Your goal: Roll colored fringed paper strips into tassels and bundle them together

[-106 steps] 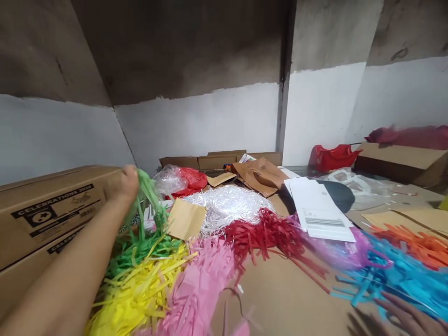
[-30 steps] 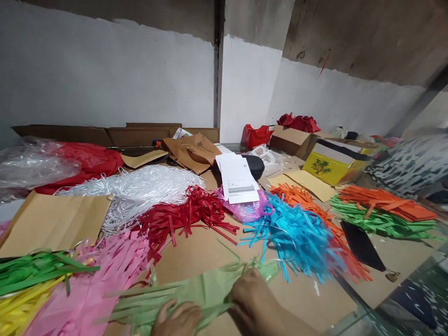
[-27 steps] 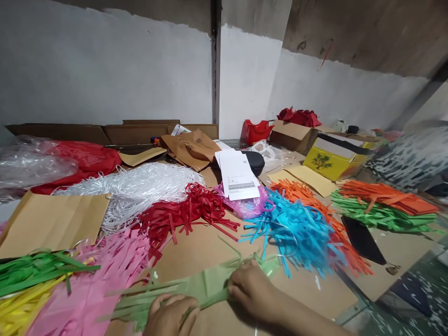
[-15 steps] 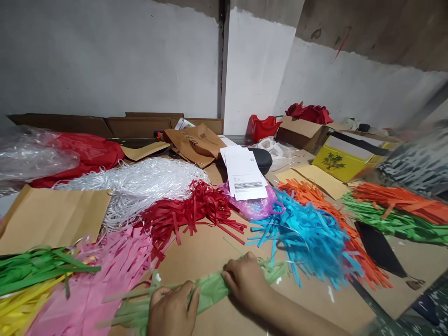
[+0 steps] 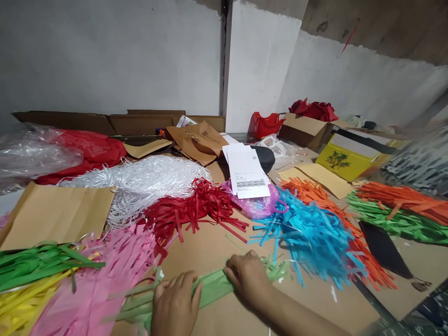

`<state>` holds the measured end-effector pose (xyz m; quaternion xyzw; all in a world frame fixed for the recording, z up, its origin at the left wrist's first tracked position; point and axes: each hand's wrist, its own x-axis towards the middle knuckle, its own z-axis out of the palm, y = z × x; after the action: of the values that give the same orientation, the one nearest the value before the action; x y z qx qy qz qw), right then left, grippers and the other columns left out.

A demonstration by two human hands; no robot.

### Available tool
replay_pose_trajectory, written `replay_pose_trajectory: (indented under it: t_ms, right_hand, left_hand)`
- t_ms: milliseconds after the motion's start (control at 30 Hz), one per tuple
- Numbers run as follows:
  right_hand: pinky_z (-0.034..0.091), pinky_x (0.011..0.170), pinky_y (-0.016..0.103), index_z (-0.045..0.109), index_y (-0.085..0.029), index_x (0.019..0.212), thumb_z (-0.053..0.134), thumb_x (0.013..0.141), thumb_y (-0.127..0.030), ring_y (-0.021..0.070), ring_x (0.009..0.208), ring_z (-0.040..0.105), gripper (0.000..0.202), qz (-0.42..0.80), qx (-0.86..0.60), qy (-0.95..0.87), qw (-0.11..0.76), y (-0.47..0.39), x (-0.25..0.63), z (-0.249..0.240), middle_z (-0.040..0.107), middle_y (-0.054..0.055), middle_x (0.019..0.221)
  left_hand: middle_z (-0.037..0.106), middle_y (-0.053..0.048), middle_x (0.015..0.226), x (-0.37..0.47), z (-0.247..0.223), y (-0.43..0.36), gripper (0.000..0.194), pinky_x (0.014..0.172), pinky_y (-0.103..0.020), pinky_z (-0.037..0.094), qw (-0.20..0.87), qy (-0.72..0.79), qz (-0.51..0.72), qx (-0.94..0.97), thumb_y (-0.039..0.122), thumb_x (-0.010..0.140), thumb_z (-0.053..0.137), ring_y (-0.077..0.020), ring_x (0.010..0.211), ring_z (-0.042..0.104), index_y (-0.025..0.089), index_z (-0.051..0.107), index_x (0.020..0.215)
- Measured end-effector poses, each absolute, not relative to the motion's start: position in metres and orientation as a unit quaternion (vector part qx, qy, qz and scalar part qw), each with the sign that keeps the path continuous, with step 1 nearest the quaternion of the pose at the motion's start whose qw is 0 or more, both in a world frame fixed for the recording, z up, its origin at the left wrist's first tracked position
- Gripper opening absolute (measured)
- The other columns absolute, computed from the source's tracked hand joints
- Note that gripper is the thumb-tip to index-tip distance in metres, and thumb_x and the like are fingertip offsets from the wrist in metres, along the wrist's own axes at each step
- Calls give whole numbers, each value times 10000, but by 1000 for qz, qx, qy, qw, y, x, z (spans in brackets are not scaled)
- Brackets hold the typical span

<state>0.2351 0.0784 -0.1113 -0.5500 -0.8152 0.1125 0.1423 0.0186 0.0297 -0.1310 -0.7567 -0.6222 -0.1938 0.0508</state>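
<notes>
A strip of light green crepe or tissue paper (image 5: 217,285) with fringed ends lies low over the cardboard, stretched between my hands. My left hand (image 5: 177,301) covers its left part, with fingers curled over the paper and the thumb along the near side. Blurred fringe sticks out to the left of that hand. My right hand (image 5: 250,280) grips the strip nearer its right end, fingers bent around it. Loose green fringe (image 5: 276,268) spreads past the right fingers. The paper under both palms is hidden.
Around the brown cardboard (image 5: 206,238) lie pink fringe (image 5: 115,266), dark red fringe (image 5: 189,205), blue fringe (image 5: 308,233) and orange fringe (image 5: 371,261). Behind are white cords (image 5: 150,182), white printed sheets (image 5: 247,172) and a yellow box (image 5: 343,156). A black phone-like case (image 5: 385,247) lies right.
The fingers of my left hand have straightened somewhat and shifted slightly forward over the green paper. My right hand keeps nearly the same place. The whole view has shifted a little.
</notes>
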Motion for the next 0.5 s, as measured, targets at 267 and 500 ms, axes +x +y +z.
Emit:
replay_pose_trajectory:
  t_ms: [267, 500]
  right_hand:
    - [77, 1163, 514, 652, -233, 934, 654, 954, -321, 269, 1322, 467, 90, 22, -286, -935, 209, 68, 258, -104, 681, -1, 1304]
    - [203, 1081, 487, 645, -221, 1068, 672, 894, -271, 253, 1125, 549, 183, 70, -341, -914, 207, 69, 250, -95, 725, 39, 1123]
  left_hand:
    - [730, 15, 866, 28, -104, 16, 123, 1032, -455, 309, 72, -545, -166, -818, 189, 791, 710, -240, 923, 612, 257, 731, 891]
    - [733, -49, 871, 33, -108, 19, 112, 1079, -518, 293, 77, -546, -170, -817, 181, 771, 704, -272, 911, 623, 196, 741, 876]
